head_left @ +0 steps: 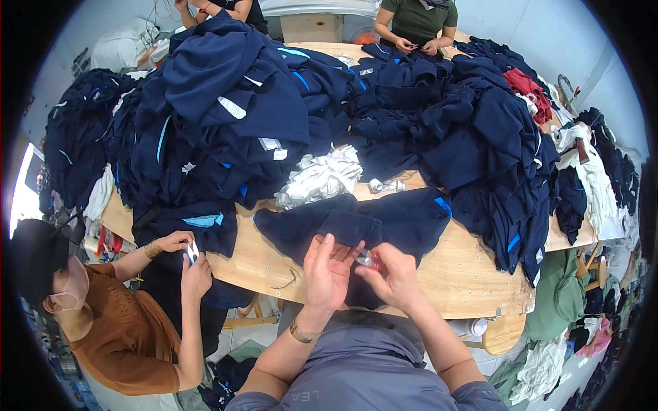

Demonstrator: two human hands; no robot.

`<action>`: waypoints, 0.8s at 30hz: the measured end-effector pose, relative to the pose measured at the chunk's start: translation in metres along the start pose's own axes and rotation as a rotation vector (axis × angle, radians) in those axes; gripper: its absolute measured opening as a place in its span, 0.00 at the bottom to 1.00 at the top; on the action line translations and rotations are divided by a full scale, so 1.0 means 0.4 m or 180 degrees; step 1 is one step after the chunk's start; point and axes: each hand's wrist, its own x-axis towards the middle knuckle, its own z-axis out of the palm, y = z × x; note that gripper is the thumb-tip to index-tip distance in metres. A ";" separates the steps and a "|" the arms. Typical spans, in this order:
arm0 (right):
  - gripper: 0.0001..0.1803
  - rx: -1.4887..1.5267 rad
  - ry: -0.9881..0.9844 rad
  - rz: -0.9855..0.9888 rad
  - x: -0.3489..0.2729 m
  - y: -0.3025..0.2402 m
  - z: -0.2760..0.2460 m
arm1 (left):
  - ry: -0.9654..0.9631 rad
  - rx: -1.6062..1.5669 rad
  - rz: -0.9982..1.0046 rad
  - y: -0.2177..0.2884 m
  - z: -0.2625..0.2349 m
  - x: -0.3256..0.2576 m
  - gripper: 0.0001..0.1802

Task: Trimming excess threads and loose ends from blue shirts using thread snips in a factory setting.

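Apparently your right hand (pixel 397 275) has its fingers closed on small red-and-metal snips (pixel 367 259); your left hand (pixel 327 272) sits palm-up at nine o'clock, whether pinching the navy garment (pixel 408 222) I can't tell. Best hold the edge taut, tips clear of the fabric; forearms (pixel 442 335) converge from seven and five, the garment at twelve on the counter (pixel 473 291)

On my feed I've got a garment workshop: navy clothes (pixel 226 75) heaped across a wooden table (pixel 473 288), with a co-worker in brown (pixel 130 329) and another in green (pixel 419 26) working around its edge.
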 end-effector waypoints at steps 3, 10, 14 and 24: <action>0.16 -0.0369 0.0290 -0.0002 0.014 0.010 0.000 | -0.0083 -0.0069 0.0073 -0.004 -0.006 0.000 0.08; 0.15 -0.0994 0.0209 0.0005 0.013 0.014 -0.002 | -0.0057 -0.0038 0.0136 -0.014 -0.003 -0.005 0.06; 0.16 -0.1087 0.0202 -0.0037 0.014 0.016 -0.004 | -0.0057 -0.0080 0.0147 -0.016 -0.001 -0.007 0.06; 0.15 -0.0360 0.0534 0.0104 0.025 0.025 0.001 | -0.0162 0.0004 0.0118 -0.024 -0.017 -0.004 0.09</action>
